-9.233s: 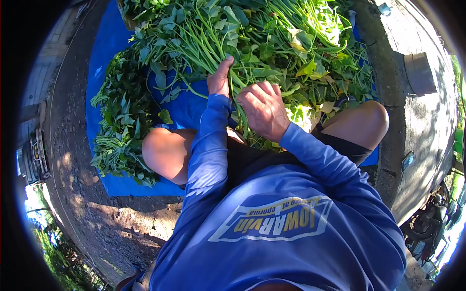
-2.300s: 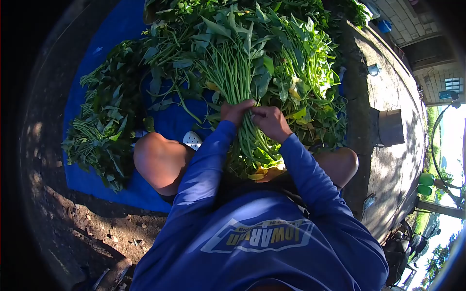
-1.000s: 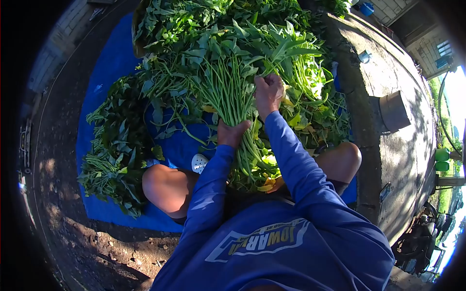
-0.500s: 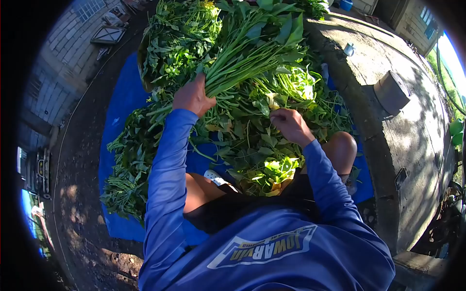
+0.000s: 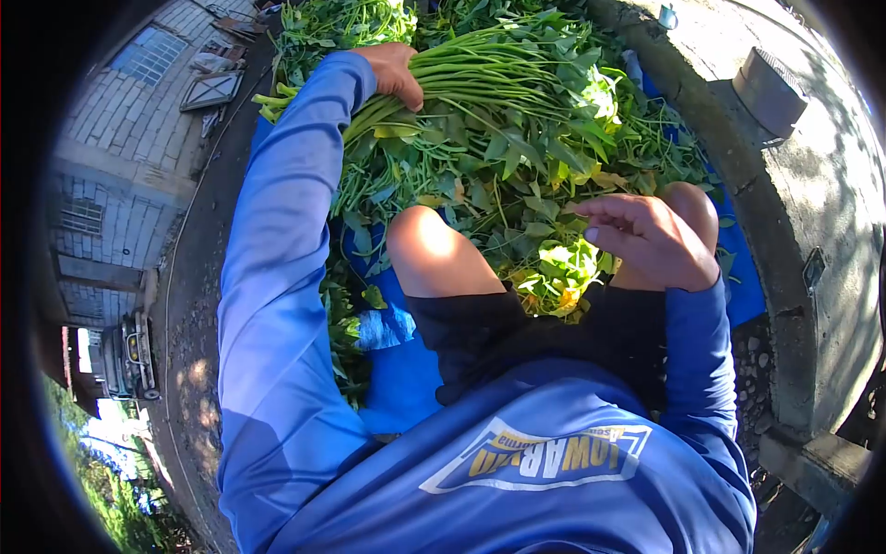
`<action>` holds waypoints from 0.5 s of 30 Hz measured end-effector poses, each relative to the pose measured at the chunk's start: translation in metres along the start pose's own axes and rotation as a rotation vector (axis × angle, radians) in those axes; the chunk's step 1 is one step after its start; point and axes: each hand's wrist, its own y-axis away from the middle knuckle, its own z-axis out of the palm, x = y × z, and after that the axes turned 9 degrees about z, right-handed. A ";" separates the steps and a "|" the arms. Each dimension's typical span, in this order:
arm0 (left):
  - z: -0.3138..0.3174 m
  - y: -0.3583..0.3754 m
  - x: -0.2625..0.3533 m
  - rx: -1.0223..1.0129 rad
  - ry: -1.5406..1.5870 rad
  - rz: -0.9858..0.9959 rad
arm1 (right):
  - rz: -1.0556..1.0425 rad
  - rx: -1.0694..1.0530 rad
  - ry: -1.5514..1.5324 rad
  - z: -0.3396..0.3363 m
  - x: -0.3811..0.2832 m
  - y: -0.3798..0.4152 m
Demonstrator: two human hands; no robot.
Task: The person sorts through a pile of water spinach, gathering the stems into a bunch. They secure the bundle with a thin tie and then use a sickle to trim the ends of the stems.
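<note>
Outdoors, strong sun, hard shadows. Blue tarp [image 5: 406, 388] spread on dirt ground [image 5: 189, 369]. Concrete ledge [image 5: 831, 240] along right side, round cap [image 5: 769, 90] sitting on it. Block wall [image 5: 120, 148] with windows left, vehicle [image 5: 125, 355] parked below.

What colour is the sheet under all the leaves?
Blue: the sheet shows in the head view, beside the knee.

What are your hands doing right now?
Left hand: closed around a bundle of long green leafy stems.
Right hand: open, fingers loosely curled, holding nothing.
</note>
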 end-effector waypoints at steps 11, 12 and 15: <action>-0.009 -0.045 0.009 0.103 0.591 0.165 | -0.117 0.077 -0.324 0.019 -0.005 -0.066; -0.009 -0.050 0.013 0.128 0.651 0.167 | -0.132 0.116 -0.359 0.027 -0.017 -0.082; -0.001 -0.065 0.022 0.204 0.833 0.153 | -0.073 0.293 -0.479 0.046 -0.037 -0.133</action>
